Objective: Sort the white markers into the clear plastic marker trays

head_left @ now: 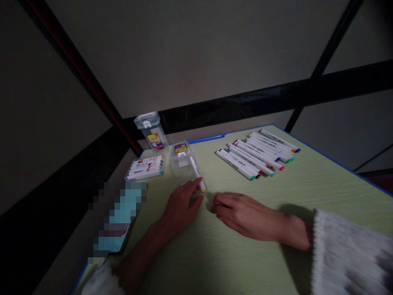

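Observation:
A clear plastic marker box lies on its side on the pale green table. One white marker with a yellow tip sticks out of it. My left hand touches that marker's yellow end with pinched fingertips. My right hand rests on the table just to the right, fingers curled low near the box's mouth; whether it holds anything is hidden. A row of several white markers with coloured caps lies further right.
The box's clear lid stands at the table's back edge. A flat pack of markers lies left of the box. A blurred blue object sits at the left edge. Dark bars and a wall stand behind.

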Motion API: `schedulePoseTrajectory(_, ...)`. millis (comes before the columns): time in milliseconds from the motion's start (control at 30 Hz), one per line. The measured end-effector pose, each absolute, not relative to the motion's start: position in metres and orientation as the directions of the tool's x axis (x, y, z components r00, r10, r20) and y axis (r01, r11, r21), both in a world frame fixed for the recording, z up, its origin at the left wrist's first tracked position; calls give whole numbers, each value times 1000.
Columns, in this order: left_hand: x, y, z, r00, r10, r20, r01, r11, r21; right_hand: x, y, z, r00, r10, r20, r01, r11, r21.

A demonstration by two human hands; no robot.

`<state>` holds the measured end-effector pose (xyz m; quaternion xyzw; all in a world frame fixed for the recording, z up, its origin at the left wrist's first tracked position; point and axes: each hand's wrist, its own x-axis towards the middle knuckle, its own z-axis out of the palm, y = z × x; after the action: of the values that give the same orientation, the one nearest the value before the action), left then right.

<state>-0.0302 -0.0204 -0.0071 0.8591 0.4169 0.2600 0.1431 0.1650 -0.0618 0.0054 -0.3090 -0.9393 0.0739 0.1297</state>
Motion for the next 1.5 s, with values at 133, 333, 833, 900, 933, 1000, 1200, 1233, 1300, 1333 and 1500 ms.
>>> schedulePoseTrajectory(133,-31,-21,-7,519,788,330,639,-614,463,165,-62,6,-769,606,204,563,793,-232)
schedulePoseTrajectory(333,-30,-21,-7,525,789,320,654,-614,441,165,-63,6,-771,614,170,579,787,-215)
schedulePoseTrajectory(833,-29,-21,-5,532,783,321,657,-621,428,165,-62,7,-770,615,173,575,785,-231)
schedulePoseTrajectory(900,-29,-21,-6,532,785,316,660,-619,427,164,-62,7,-768,616,177,575,784,-234)
schedulePoseTrajectory(933,-29,-21,-6,533,785,315,660,-619,426,164,-62,7,-766,617,179,575,783,-237)
schedulePoseTrajectory(1000,-30,-21,-6,537,783,315,658,-622,424,164,-62,7,-765,617,184,572,783,-244)
schedulePoseTrajectory(1200,-31,-21,-7,549,774,315,656,-633,412,165,-61,7,-763,616,194,568,783,-255)
schedulePoseTrajectory(1233,-31,-21,-7,552,772,315,654,-635,410,165,-61,7,-764,618,187,568,781,-258)
schedulePoseTrajectory(1300,-31,-21,-6,557,768,317,651,-641,408,165,-62,8,-763,623,173,571,775,-269)
schedulePoseTrajectory(1333,-31,-21,-6,558,767,317,651,-641,407,165,-62,8,-763,624,170,571,773,-276)
schedulePoseTrajectory(1500,-31,-21,-6,553,771,315,656,-636,406,165,-62,9,-763,619,185,558,776,-294)
